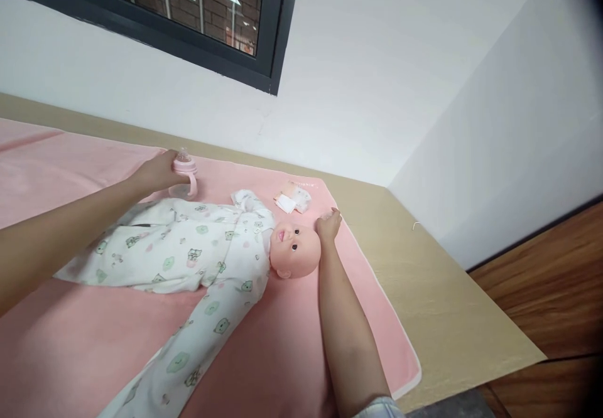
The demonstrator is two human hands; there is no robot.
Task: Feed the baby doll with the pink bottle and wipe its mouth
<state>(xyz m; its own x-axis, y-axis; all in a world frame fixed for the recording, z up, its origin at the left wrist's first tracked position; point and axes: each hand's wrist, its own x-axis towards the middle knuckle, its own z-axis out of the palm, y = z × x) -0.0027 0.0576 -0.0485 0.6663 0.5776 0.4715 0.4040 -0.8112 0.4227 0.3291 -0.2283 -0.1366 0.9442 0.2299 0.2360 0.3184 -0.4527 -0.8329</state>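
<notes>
A baby doll (296, 250) in a white romper (174, 242) printed with green bears lies on its back on a pink mat (264, 355), head toward the right. Past the doll's body, my left hand (162, 170) is closed around a baby bottle (185, 167), which stands upright with its teat on top, a pink collar and a pink handle. My right hand (329, 223) is beside the top of the doll's head. Its fingers are curled, perhaps around something small and clear, which I cannot make out.
Small folded cloth items (294, 198), white and peach, lie on the mat beyond the doll's head. The mat lies on a wooden tabletop (405, 261) against a white wall (358, 79). A small white hook-shaped piece (415, 225) is at the tabletop's far edge. A dark-framed window (271, 48) is above.
</notes>
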